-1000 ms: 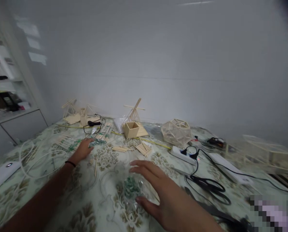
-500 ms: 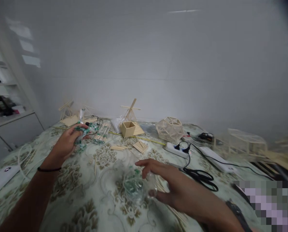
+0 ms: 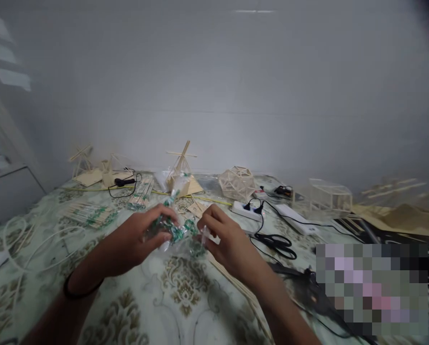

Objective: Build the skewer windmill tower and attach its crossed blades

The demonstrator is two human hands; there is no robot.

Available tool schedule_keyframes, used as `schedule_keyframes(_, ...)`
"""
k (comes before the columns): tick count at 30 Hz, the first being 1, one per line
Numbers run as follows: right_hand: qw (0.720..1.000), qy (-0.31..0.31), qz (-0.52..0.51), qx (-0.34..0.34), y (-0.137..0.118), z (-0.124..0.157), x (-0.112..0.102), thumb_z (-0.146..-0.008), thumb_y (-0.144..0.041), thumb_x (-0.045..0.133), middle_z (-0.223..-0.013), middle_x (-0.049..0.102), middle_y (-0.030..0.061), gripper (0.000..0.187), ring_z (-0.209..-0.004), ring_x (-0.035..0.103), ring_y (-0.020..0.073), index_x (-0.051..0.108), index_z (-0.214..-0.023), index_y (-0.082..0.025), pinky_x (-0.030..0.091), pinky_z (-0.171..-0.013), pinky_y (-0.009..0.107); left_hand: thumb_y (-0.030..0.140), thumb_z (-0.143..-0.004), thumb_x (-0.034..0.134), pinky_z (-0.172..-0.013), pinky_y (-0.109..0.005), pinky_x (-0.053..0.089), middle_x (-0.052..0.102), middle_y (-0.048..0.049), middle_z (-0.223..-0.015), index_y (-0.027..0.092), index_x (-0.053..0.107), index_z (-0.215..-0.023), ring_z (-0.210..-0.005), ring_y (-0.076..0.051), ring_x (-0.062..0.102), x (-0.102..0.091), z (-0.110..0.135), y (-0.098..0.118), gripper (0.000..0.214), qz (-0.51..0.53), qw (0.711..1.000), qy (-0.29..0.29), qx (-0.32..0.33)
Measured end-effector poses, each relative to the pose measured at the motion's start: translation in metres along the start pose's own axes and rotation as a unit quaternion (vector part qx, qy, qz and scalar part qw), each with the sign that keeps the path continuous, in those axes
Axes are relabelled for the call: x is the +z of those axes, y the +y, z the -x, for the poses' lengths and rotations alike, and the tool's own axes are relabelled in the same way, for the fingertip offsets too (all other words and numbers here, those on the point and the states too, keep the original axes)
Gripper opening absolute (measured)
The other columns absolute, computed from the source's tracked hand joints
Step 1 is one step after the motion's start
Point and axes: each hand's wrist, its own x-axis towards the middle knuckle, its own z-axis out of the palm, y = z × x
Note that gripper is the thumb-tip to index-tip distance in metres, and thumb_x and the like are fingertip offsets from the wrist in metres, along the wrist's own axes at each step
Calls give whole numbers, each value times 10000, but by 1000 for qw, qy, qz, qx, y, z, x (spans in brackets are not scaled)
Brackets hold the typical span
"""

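Well to the left of the power strip [image 3: 248, 211], a wooden model [image 3: 88, 177] stands on the tabletop [image 3: 145, 302], with a pack of sticks [image 3: 91, 214] nearer the camera. Left of the strip and closer in, the left hand [image 3: 169, 229] is closed on a clear bag [image 3: 177, 233] of green bits. Behind it, left of the strip, rises a stick tower [image 3: 183, 163]. Just nearer the camera than the strip, also to its left, the right hand [image 3: 205, 235] pinches the film of what looks like a second bag [image 3: 196, 247]; where one bag ends is hard to tell. Behind the strip sits a ball frame [image 3: 237, 183]; to its right lie scissors [image 3: 270, 241] and, farther off, a clear-walled frame [image 3: 324, 199].

As for progress, both bags seem to be in hand, while the green bits look still bagged, so taking them out appears undone. Whether either bag is open, I cannot tell.
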Motion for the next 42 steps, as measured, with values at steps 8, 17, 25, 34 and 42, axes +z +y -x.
schedule_keyframes(8, 998, 51, -37, -22, 11, -4, 19, -865, -55, 598, -1074, 529, 58, 279, -1016, 542, 211, 453, -1005, -248, 495, -902, 362, 158, -977, 487, -1069, -396, 497, 698, -45, -1375, 284, 599, -1382, -1254, -236, 640, 16, 2, -4, 439, -67, 992, -92, 55)
schedule_keyframes(17, 964, 149, -159, 151, 22, -6, 37, -1024, -449, 511, -1154, 685, 80, 298, -1079, 642, 227, 615, -1178, -216, 513, -979, 394, 147, -971, 516, -1126, -475, 495, 678, -35, -1416, 338, 593, -1404, -1323, -253, 619, 42, -13, 2, 480, -23, 997, 63, 42)
schedule_keyframes(25, 964, 95, -209, 132, 3, -3, 50, -1030, -568, 469, -1549, 523, 84, 552, -1451, 459, 251, 516, -1480, -252, 321, -1235, 450, 56, -899, 495, -1059, -434, 539, 721, -109, -1320, 224, 613, -1307, -1220, -269, 681, 67, -20, -4, 456, -30, 993, 110, 35)
schedule_keyframes(34, 961, 133, -211, 120, -4, -5, 52, -963, -441, 648, -1577, 488, 86, 612, -1464, 441, 244, 466, -1520, -263, 318, -1242, 449, 90, -864, 551, -674, -339, 557, 766, -77, -920, 196, 446, -1282, -757, -246, 752, 71, -19, -3, 443, -8, 976, 204, -80)
schedule_keyframes(42, 942, 162, -260, 137, -5, -7, 56, -1061, -439, 460, -1502, 591, 44, 428, -1439, 493, 228, 610, -1431, -285, 321, -1250, 464, 140, -932, 601, -727, -291, 567, 797, -39, -865, 223, 703, -940, -774, -198, 754, 76, -21, -15, 132, -117, 960, 238, 90)
